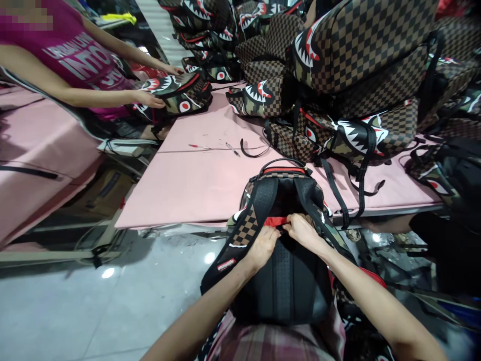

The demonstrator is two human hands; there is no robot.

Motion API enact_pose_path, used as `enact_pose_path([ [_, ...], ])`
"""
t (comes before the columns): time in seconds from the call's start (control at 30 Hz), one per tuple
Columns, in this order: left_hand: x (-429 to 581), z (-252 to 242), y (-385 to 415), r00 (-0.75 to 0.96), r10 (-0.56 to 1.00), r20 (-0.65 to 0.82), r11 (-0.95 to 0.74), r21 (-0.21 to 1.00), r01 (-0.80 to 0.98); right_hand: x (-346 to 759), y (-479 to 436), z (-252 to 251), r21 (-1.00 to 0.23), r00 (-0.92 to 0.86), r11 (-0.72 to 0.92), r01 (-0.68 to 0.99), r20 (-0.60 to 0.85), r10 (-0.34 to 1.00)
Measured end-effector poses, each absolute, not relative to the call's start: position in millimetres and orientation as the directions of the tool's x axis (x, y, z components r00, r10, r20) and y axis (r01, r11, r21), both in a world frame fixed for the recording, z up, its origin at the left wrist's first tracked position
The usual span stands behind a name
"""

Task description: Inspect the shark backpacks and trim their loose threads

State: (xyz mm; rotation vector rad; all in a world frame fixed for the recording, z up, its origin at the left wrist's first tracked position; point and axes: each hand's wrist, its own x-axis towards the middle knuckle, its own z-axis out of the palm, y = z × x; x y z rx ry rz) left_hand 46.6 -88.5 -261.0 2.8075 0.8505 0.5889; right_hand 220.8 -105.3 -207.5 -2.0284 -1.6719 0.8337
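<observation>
A backpack with a black padded back panel, black shoulder straps and checkered trim rests against my lap and the table edge, its back side towards me. My left hand is closed on the edge of an opening across the upper back panel. Close beside it, my right hand pinches the same edge, fingertips almost touching the left ones. Red lining shows at the opening just above my fingers. What exactly lies between the fingertips is too small to make out.
Behind the backpack stretches a pink-covered table with pens on it. Checkered shark-face backpacks are piled at the back and right. At left, a person in a magenta shirt handles another backpack. An arm shows at right.
</observation>
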Motion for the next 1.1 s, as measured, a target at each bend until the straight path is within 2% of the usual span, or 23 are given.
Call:
enact_pose_path([
  [0.23, 54, -237, -81, 0.720, 0.662, 0.210, -0.748, 0.257, 0.612, 235, -102, -211, -0.668, 0.201, -0.260, 0.697, -0.166, 0.965],
  [0.47, 78, -234, -62, 0.730, 0.675, 0.107, -0.736, 0.174, 0.655, 240, -102, -211, -0.652, 0.207, -0.282, 0.703, -0.192, 0.959],
  [0.8, 80, -230, -66, 0.670, 0.739, 0.068, -0.672, 0.120, 0.730, 233, -102, -202, -0.663, 0.132, -0.256, 0.703, -0.232, 0.964],
  [1.1, 79, -228, -64, 0.648, 0.758, 0.075, -0.651, 0.142, 0.746, 237, -97, -201, -0.694, 0.076, -0.195, 0.693, -0.199, 0.977],
])
